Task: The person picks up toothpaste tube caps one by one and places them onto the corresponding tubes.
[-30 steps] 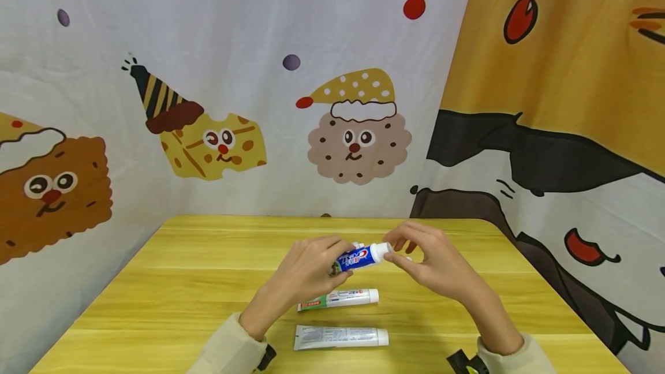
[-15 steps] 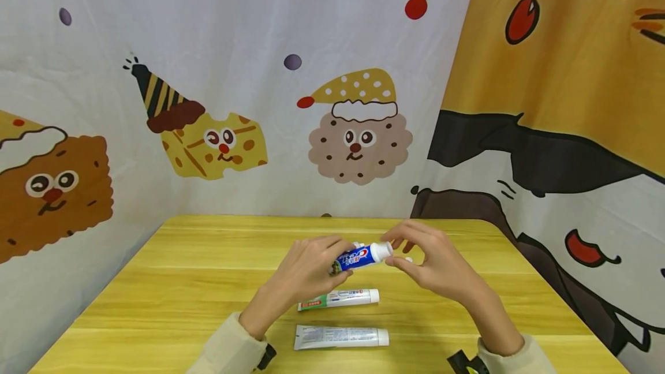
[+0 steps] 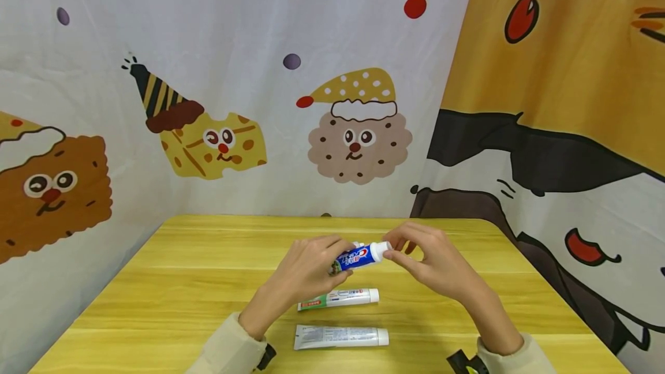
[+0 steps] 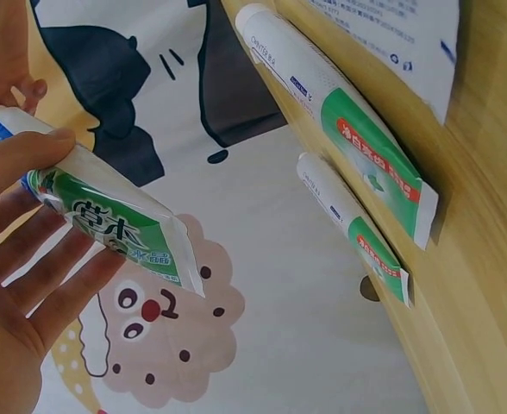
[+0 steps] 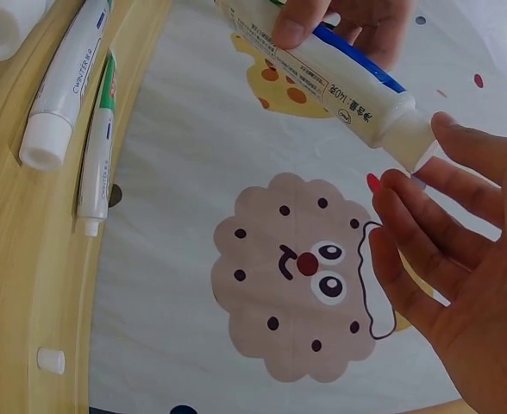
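My left hand (image 3: 312, 264) grips a blue, green and white toothpaste tube (image 3: 355, 257) above the table, its white capped end pointing right. In the left wrist view, the thumb lies over this tube, with fingers beneath. My right hand (image 3: 436, 258) pinches the white cap (image 5: 406, 141) between thumb and forefinger; its other fingers are loosely bent. Below the hands lie a green-and-white toothpaste tube (image 3: 340, 299) and a silvery-white tube (image 3: 341, 337), both capped. Another, smaller-looking tube (image 4: 353, 226) lies farther back, mostly hidden by the left hand in the head view.
A small loose white cap (image 5: 51, 360) stands on the yellow wood-grain table (image 3: 208, 281). In the right wrist view, the farthest tube ends in a narrow nozzle (image 5: 91, 227). A cartoon-printed curtain (image 3: 234, 27) hangs behind the table.
My right thumb and fingers parted slightly from the cap half a second ago and now close on it again. The left hand and tube hold nearly still.
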A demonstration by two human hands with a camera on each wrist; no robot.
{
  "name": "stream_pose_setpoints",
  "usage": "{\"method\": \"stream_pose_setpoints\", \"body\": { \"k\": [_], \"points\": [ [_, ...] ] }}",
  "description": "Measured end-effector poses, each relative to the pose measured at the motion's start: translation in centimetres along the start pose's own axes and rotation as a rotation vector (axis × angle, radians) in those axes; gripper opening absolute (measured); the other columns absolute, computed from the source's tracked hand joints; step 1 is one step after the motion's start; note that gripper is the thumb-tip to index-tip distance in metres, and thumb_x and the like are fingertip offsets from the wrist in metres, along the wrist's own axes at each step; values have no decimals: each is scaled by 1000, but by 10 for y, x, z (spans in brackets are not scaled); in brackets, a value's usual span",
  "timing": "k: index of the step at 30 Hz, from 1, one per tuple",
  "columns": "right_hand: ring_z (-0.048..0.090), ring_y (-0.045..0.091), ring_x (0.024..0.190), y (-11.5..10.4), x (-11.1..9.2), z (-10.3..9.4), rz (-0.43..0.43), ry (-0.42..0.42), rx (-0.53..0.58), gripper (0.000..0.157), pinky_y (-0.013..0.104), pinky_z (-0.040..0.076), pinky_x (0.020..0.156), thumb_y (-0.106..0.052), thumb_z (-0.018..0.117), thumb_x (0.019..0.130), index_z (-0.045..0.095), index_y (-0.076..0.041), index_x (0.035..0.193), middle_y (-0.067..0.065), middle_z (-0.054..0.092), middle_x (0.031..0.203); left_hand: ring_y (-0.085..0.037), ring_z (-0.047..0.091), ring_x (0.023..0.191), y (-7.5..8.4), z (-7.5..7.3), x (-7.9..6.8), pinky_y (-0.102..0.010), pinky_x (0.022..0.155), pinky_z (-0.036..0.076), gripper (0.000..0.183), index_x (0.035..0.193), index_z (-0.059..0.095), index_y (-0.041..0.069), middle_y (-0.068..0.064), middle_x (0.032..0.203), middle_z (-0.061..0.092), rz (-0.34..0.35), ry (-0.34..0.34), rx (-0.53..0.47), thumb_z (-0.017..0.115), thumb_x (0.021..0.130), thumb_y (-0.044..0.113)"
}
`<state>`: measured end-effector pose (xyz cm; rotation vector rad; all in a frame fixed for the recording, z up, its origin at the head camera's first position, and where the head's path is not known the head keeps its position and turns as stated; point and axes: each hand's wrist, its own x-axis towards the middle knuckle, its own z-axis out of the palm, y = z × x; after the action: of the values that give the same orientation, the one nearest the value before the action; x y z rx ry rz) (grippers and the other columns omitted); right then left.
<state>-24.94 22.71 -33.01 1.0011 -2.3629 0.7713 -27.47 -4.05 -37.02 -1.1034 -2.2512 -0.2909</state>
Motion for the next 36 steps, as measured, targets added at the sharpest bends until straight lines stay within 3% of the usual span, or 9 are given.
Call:
{"method": "stream_pose_setpoints", "body": {
  "k": [6, 13, 19, 27, 31, 36],
  "points": [
    [64, 4, 85, -1, 0, 0, -2, 10, -6, 22, 26, 58, 72, -17, 81, 89, 73, -23, 108, -13, 71, 101, -4, 68, 78, -1, 1, 0, -16, 64, 53, 40, 118, 72, 18, 6, 106, 76, 5, 9, 1, 85, 85, 37],
    [64, 5, 89, 0, -1, 0, -74, 14, 13, 39, 28, 59, 73, 2, 82, 82, 72, -22, 112, -9, 71, 109, -4, 69, 79, -1, 1, 0, -17, 65, 54, 41, 118, 72, 18, 5, 107, 76, 4, 8, 7, 85, 85, 38],
    [64, 7, 87, 0, 0, 1, -64, 17, 6, 31, 29, 59, 72, -4, 81, 86, 71, -21, 110, -11, 70, 102, -5, 69, 79, -1, 1, 0, -17, 65, 54, 41, 118, 72, 18, 5, 107, 76, 1, 7, 5, 85, 85, 38],
    [61, -1, 82, -1, 0, 1, 6, 16, -25, 15, 23, 56, 71, -19, 78, 92, 72, -24, 105, -16, 69, 96, -4, 68, 77, -1, 0, 0, -16, 64, 53, 40, 117, 72, 18, 5, 106, 75, 6, 16, -3, 85, 84, 36],
    [62, 1, 85, -1, 0, 1, -5, 25, -24, 22, 24, 57, 72, -17, 81, 89, 72, -23, 108, -14, 70, 99, -4, 67, 76, -1, 0, 1, -16, 63, 52, 40, 117, 72, 18, 5, 106, 75, 9, 20, 0, 85, 84, 36],
    [64, 7, 89, -1, 0, 0, -70, 38, -10, 35, 26, 58, 73, -4, 84, 83, 71, -21, 111, -11, 70, 104, -4, 68, 77, -2, 1, 0, -17, 64, 54, 41, 117, 72, 18, 5, 105, 75, 7, 23, -7, 86, 84, 36]
  ]
}}
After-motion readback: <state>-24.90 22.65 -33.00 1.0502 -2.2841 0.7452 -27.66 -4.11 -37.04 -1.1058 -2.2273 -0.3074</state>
